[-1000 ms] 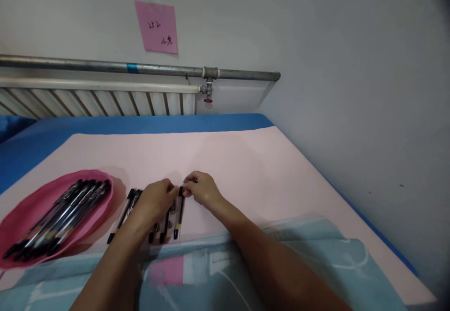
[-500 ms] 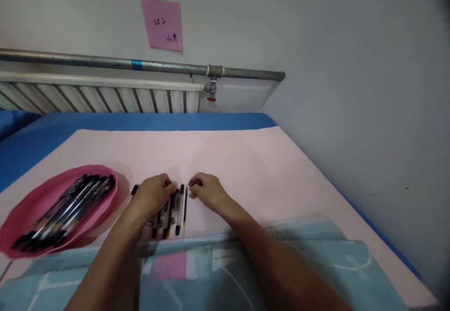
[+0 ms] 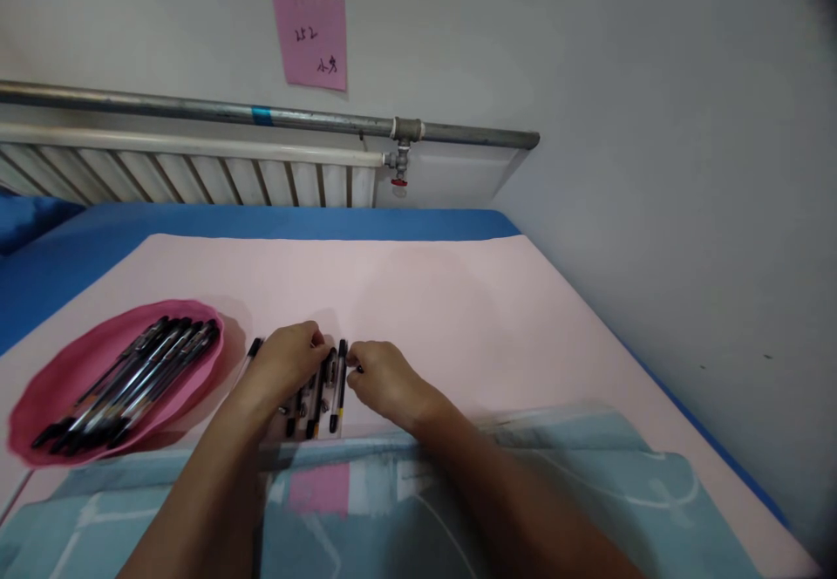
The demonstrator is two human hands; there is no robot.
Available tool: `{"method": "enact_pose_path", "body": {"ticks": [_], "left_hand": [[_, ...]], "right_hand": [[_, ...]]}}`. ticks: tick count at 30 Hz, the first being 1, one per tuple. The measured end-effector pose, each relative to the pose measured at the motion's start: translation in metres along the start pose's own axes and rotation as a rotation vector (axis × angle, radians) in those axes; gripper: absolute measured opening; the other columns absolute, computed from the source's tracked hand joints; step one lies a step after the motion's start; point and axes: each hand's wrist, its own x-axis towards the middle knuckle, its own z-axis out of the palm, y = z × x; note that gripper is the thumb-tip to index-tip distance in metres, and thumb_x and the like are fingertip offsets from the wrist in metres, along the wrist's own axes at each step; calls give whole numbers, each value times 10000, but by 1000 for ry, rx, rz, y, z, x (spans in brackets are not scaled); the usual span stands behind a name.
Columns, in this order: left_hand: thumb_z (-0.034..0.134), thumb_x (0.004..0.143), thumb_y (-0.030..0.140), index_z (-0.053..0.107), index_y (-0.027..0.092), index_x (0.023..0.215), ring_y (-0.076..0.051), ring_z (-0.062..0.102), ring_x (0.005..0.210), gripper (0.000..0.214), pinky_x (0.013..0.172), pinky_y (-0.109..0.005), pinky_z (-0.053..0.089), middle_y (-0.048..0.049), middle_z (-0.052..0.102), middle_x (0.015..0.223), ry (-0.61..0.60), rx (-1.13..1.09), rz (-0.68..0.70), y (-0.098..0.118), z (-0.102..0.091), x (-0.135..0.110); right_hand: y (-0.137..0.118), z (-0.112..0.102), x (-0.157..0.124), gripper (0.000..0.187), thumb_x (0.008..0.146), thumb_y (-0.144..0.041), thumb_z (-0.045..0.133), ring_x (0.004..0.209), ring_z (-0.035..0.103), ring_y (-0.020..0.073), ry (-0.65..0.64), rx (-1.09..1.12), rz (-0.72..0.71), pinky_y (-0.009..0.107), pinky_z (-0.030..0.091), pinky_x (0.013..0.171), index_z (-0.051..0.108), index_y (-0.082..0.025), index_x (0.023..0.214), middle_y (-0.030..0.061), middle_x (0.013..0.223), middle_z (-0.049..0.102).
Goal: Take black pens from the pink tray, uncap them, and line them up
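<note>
My left hand rests curled over a row of black pens lying side by side on the pink sheet. My right hand sits just right of the row, its fingers pinched at the top of the rightmost pen. A small dark piece shows under its fingers, too small to name. Left of the hands, a pink oval tray holds several more black pens.
A blue surface lies under the pink sheet. A light blue patterned cloth covers the near edge. Behind run a radiator, a metal pipe with a red valve, and a pink note on the wall.
My right hand moved back left against the rightmost pen of the row. The left hand stayed on the pens. The view shifted slightly left.
</note>
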Motion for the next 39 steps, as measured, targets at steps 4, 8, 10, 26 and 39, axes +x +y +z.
{"method": "enact_pose_path", "body": {"ticks": [4, 8, 10, 26, 39], "left_hand": [[457, 740, 302, 621, 197, 778, -187, 590, 707, 198, 591, -269, 360, -54, 674, 756, -3, 14, -4, 1, 0, -1], [465, 729, 288, 619, 200, 795, -194, 591, 721, 189, 599, -276, 358, -53, 678, 780, -9, 21, 8, 2, 0, -2], [465, 726, 283, 614, 202, 794, -194, 589, 722, 183, 596, -276, 354, -52, 677, 783, -16, 22, 23, 2, 0, -3], [510, 678, 317, 575, 212, 722, -189, 585, 669, 132, 548, -270, 347, -43, 665, 721, -54, 34, 45, -1, 7, 2], [502, 685, 309, 583, 211, 740, -193, 591, 679, 138, 539, -270, 342, -52, 664, 724, -61, 49, 50, 1, 7, 0]], "right_hand": [[1, 1, 1, 188, 752, -202, 491, 722, 565, 153, 3, -14, -5, 226, 361, 593, 634, -195, 875, 46, 819, 657], [1, 2, 2, 217, 741, -185, 487, 752, 579, 155, 4, 25, -47, 225, 379, 618, 639, -203, 895, 42, 842, 665], [1, 2, 2, 229, 734, -188, 493, 754, 583, 153, -9, 54, -45, 223, 383, 617, 640, -206, 909, 40, 848, 667], [7, -4, 1, 184, 709, -156, 511, 694, 560, 125, -48, 113, 6, 205, 359, 565, 627, -195, 847, 22, 799, 649], [-15, -21, -9, 108, 751, -191, 510, 533, 551, 93, -270, 313, 118, 186, 347, 483, 601, -158, 799, 17, 693, 624]]}}
